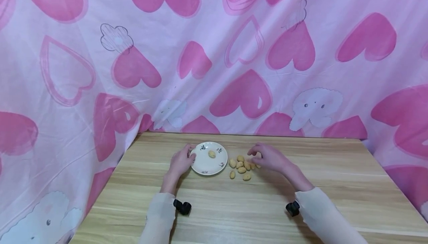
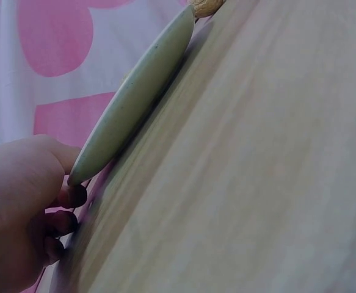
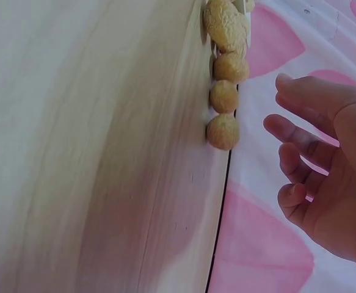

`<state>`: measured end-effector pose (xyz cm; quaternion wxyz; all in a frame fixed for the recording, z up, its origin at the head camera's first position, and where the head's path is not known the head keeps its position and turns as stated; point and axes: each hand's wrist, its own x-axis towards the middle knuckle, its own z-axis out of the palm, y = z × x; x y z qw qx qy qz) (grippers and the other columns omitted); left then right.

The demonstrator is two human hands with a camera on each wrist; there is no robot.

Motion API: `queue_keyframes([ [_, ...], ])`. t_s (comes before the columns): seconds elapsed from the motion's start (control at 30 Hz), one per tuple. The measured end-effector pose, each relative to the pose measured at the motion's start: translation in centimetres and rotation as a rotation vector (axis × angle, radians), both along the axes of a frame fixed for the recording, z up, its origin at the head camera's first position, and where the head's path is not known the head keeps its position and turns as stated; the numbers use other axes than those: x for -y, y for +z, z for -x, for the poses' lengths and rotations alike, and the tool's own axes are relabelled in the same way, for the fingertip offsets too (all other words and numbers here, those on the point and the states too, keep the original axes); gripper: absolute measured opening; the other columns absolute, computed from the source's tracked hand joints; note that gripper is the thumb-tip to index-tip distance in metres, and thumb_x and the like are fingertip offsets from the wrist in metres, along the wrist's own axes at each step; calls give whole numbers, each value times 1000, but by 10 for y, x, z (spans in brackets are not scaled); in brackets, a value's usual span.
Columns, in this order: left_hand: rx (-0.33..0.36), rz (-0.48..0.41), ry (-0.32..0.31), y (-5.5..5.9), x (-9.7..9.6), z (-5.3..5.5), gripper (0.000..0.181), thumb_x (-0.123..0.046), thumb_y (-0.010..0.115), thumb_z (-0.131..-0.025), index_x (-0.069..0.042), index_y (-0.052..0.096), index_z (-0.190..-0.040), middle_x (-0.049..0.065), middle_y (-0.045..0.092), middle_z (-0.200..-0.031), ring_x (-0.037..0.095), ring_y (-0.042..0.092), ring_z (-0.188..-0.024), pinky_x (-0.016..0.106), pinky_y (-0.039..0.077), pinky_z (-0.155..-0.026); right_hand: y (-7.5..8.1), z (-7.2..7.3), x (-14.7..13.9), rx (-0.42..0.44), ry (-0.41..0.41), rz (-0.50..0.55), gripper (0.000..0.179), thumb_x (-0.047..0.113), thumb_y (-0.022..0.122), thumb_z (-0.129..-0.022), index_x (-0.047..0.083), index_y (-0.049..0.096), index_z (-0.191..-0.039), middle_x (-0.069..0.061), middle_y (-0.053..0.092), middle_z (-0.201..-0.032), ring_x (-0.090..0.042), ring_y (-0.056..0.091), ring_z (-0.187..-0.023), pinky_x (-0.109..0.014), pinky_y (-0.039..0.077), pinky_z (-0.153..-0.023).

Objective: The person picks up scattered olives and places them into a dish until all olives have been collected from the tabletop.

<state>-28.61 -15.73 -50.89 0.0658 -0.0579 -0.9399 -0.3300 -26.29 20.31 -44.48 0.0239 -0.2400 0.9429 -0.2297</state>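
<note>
My left hand (image 1: 181,162) pinches the left rim of a small white plate (image 1: 204,165) with dark printed marks. In the left wrist view the thumb lies over the rim of the plate (image 2: 132,101), with the fingers below it. One tan walnut (image 1: 212,154) lies on the plate near its middle. Just right of the plate sits a loose group of several wrinkled, oval walnuts (image 1: 242,170). My right hand (image 1: 271,158) hovers at the right side of this group, partly covering it. In the right wrist view its loosely bent fingers (image 3: 294,128) hold nothing, apart from the walnuts (image 3: 223,132).
The wooden table (image 1: 220,214) has its back edge against a pink heart-patterned cloth (image 1: 240,95), which also hangs along both sides. Black wrist cameras sit on the left sleeve (image 1: 160,208) and the right sleeve (image 1: 321,208).
</note>
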Motion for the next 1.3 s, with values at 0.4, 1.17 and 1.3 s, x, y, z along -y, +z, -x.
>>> queue_keyframes([
  [0.4,10,-3,3,1,-2,0,32,-21,62,-94,-18,62,-126,-1,52,-75,16,45,-63,35,36,-73,-3,-6,-20,21,14,28,22,21,71,-90,11,73,-110,-3,66,-108,-24,64,-102,-45,51,-89],
  [1.17,5,2,13,-1,-2,0,31,-23,63,-94,-19,63,-125,-2,52,-73,15,46,-62,34,36,-72,-17,0,-28,152,-26,1,29,15,76,-84,14,71,-113,3,63,-97,-13,60,-91,-38,52,-83],
  [1.3,0,-4,12,-1,-2,-1,31,-23,64,-94,-19,63,-125,-2,52,-72,15,46,-62,35,37,-71,-19,1,-28,165,-47,0,29,15,76,-85,15,71,-113,4,65,-96,-11,60,-89,-37,52,-81],
])
